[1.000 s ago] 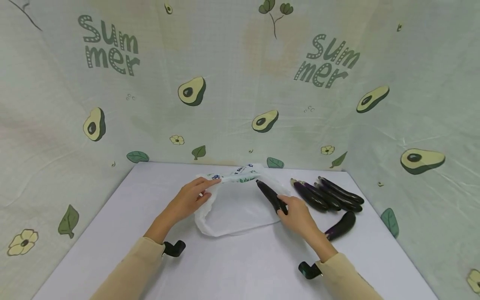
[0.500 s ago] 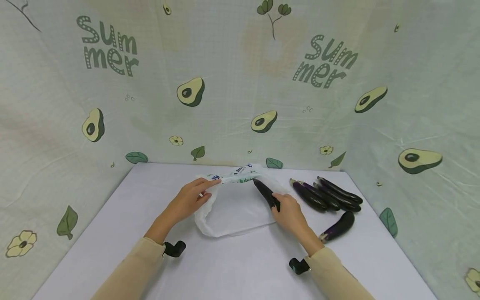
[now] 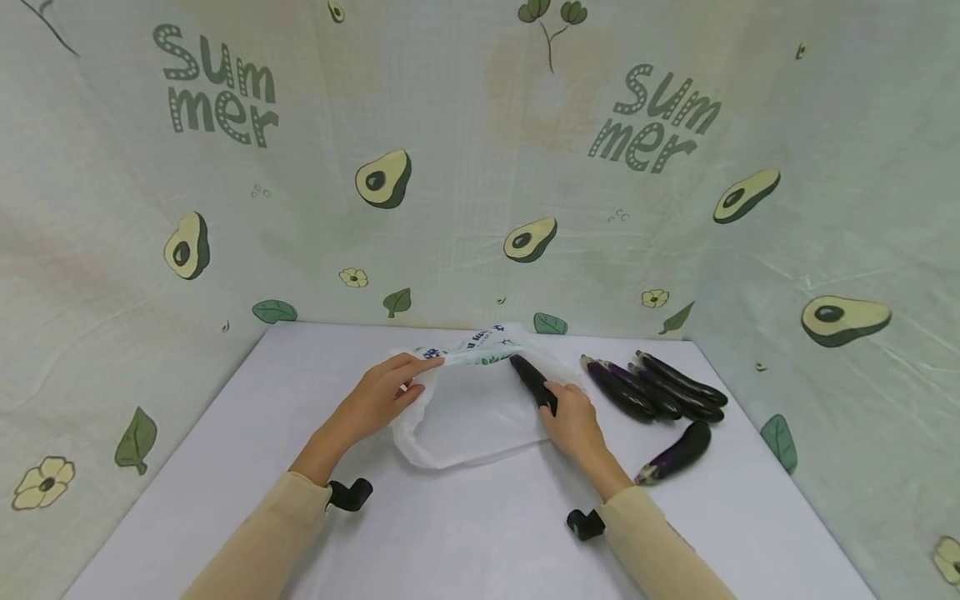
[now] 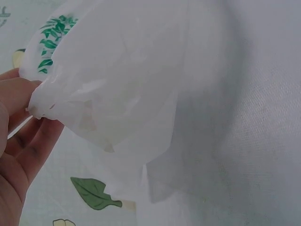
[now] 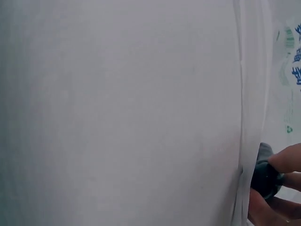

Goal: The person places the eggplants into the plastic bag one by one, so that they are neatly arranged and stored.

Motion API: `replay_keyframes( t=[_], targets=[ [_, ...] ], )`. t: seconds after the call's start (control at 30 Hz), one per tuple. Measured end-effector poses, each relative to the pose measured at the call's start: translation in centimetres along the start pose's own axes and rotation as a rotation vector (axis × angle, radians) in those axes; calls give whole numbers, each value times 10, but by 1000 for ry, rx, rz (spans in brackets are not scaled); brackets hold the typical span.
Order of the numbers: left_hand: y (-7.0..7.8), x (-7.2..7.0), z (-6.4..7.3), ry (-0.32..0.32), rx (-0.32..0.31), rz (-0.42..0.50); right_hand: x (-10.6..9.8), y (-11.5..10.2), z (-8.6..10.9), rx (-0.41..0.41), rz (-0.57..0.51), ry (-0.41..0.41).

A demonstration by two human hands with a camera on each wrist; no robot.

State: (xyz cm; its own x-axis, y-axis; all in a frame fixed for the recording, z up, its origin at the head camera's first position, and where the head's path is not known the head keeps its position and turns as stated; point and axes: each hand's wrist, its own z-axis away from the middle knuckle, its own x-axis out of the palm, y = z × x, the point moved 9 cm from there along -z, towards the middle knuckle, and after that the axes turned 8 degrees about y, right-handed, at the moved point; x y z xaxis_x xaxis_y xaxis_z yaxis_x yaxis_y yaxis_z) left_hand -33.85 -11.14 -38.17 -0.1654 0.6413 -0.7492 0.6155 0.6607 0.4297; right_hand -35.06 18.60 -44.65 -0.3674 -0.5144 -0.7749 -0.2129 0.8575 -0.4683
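Observation:
A white plastic bag point(image 3: 480, 421) with green and blue print lies in the middle of the table, its mouth spread. My left hand point(image 3: 378, 397) pinches the left edge of that mouth; in the left wrist view its fingers point(image 4: 21, 99) grip the gathered plastic. A long dark eggplant point(image 3: 531, 382) is held near one end by my right hand point(image 3: 573, 423), over the right part of the bag's mouth. In the right wrist view the fingers curl round the eggplant's end point(image 5: 266, 179), just past the bag's edge. The palm covers part of the eggplant.
Several eggplants point(image 3: 652, 390) lie side by side on the right of the white table point(image 3: 480, 542). A single eggplant point(image 3: 677, 452) lies nearer, right of my right forearm. A printed cloth point(image 3: 450, 125) hangs behind the table and along both sides.
My right hand has moved left with the eggplant, further over the bag, uncovering more of the single eggplant beside the forearm. The left hand has kept its place on the bag's edge.

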Motion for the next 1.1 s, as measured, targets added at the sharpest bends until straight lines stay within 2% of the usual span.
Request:
replay_keyframes(
  t=[0.37,0.67,0.9,1.1],
  targets=[
    [-1,-2,0,-1,-6,2,1,7,-5,25,-25,5],
    [-2,1,1,-5,-3,3,4,10,-8,16,15,5],
    [-1,0,0,2,-1,4,-3,5,-6,16,-1,-89],
    [2,-2,-1,-1,6,0,-23,2,0,25,-24,-187]
  ],
)
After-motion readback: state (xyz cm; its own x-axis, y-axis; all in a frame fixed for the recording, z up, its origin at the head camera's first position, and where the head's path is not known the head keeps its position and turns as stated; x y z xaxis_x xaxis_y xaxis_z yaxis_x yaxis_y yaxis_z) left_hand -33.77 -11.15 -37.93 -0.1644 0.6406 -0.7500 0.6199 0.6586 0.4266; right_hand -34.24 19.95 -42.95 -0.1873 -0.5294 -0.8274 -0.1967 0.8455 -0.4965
